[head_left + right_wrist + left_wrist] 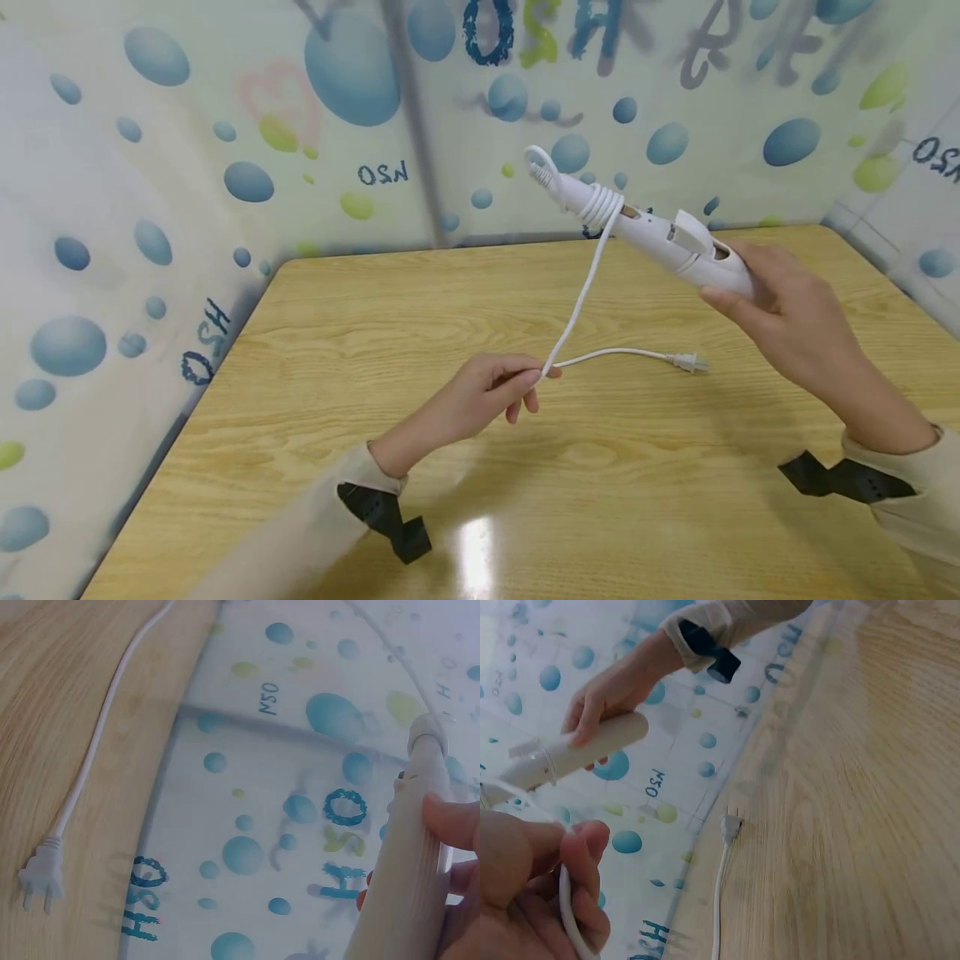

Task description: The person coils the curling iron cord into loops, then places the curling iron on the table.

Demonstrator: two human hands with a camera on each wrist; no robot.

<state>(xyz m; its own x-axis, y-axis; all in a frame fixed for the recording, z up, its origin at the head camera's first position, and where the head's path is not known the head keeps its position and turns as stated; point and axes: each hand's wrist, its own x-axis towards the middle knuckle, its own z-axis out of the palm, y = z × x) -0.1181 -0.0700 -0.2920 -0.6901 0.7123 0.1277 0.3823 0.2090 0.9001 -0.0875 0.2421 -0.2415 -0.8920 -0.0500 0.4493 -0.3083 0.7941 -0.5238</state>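
Observation:
My right hand (798,321) grips a white curling iron (660,237) by its thick end, tilted above the table with its cord end up and to the left. The white cord (583,292) loops back from that end and is wound several times around the body. Lower down, my left hand (480,396) pinches the cord between thumb and fingers. From there the loose end runs right to a two-pin plug (686,362). In the left wrist view the cord crosses my curled fingers (581,862). The right wrist view shows my thumb lying along the curling iron (412,855).
A wood-grain table (337,333) spreads beneath both hands. Behind it and on the left stand pale walls (465,158) printed with blue and green bubbles and letters. Black straps (386,517) circle both sleeves.

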